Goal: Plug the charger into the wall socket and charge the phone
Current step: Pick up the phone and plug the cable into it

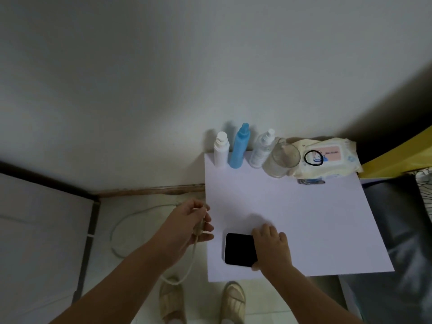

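White wall fills the upper half of the view, meeting a pale tiled floor [145,206] along a worn brown skirting board [152,190]. Against the wall stands a small white rectangular tabletop [304,218]. Along its far edge are a white plastic bottle [221,151], a blue spray bottle [240,147] and a clear spray bottle [261,148], all upright, then a clear drinking glass [282,160] whose contents cannot be made out, and a cream pack of wet wipes [327,160] with a black hair tie [314,157] lying on top. A small metal nail clipper [311,181] lies just in front of the pack. Near the front edge lies the black-screened white phone [240,250], flat and face up; the right hand [272,247] covers its right end, fingers closed around that end. The left hand [187,226], just off the tabletop's left side, pinches the white charging cable [121,230] near its end, which is blurred; the cable loops down over the floor. Two feet in beige sandals [232,300] are cut off at the bottom edge. Dark, indistinct shapes fill the right side.
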`<state>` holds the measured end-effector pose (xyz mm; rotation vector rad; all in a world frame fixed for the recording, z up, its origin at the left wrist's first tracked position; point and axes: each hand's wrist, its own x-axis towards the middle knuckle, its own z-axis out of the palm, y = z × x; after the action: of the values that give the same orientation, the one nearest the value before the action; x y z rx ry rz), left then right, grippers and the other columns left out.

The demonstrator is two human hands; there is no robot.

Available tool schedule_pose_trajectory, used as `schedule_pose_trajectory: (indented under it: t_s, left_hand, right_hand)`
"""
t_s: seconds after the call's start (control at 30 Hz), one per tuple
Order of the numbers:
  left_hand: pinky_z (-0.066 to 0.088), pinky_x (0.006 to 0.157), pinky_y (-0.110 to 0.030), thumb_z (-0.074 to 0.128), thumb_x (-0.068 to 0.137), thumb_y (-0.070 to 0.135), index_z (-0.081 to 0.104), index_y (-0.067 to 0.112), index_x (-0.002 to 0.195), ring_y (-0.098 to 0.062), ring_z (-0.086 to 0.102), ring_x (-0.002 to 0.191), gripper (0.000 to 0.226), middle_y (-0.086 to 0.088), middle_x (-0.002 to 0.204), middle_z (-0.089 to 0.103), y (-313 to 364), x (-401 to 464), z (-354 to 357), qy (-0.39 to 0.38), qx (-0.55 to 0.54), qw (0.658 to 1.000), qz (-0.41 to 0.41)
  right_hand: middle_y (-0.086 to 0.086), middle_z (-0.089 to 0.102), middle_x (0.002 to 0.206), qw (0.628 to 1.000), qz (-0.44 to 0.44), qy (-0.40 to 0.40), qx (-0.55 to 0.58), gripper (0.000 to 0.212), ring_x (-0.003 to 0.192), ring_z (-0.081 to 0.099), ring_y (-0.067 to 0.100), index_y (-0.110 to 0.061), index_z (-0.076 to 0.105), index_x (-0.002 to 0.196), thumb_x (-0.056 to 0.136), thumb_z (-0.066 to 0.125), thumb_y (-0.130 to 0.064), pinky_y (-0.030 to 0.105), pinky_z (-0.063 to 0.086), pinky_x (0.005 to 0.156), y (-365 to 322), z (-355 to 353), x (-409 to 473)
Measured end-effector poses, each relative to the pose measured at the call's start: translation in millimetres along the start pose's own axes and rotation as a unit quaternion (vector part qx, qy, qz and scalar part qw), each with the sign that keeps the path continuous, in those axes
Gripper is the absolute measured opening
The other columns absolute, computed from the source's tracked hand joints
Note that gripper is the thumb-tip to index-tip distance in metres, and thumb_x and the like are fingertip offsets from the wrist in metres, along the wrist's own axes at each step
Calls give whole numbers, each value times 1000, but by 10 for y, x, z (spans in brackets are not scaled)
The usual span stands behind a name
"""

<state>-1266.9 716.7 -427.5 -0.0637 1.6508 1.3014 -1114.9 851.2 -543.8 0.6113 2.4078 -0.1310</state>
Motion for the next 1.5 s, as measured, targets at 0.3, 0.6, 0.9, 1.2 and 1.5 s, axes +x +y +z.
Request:
schedule_pose_trajectory:
  t_s: [0.3, 0.6, 0.9, 1.2, 1.5]
  left_hand:
    - [52, 48, -20, 47, 91, 12, 64, 19, 77, -9, 68, 60, 23, 7, 60, 68, 307, -220, -50, -3, 33, 998, 60]
    - [40, 44, -19, 47, 90, 14, 62, 22, 78, -4, 53, 47, 20, 7, 56, 65, 866, -750, 45, 21, 16, 989, 143]
    - [34, 37, -16, 48, 85, 3, 56, 14, 64, -8, 46, 40, 25, 6, 50, 55, 1443, -1477, 66, -39, 16, 980, 196]
    - [41, 40, -17, 53, 86, 9, 61, 17, 66, -6, 52, 41, 23, 7, 45, 57, 1721, -1812, -35, -36, 27, 977, 207]
    - [41, 40, -16, 52, 86, 11, 61, 16, 70, -6, 49, 37, 19, 8, 44, 56, 1814, -1909, -145, -52, 40, 978, 199]
  right_hand:
    - [5, 63, 91, 983, -2, -4, 181, 17, 75, 56, 19, -16, 40, 81, 90, 54, -22, 23, 37, 62, 113, -485, -248]
    - [12, 68, 107, 577, 70, 41, 813, 10, 100, 65, 30, -15, 58, 100, 91, 55, -13, 42, 56, 79, 79, -1829, -797]
    - [11, 73, 95, 329, 4, 105, 938, 13, 87, 70, 24, -6, 61, 102, 93, 52, -10, 39, 57, 75, -175, -2865, -1204]
    - [4, 77, 76, 361, -32, 169, 916, 7, 89, 69, 28, -12, 62, 88, 91, 55, -11, 44, 56, 81, -463, -3304, -1472]
    - [12, 70, 91, 361, -18, 211, 908, 6, 89, 67, 28, -9, 59, 89, 92, 54, -11, 48, 50, 95, -566, -3480, -1562]
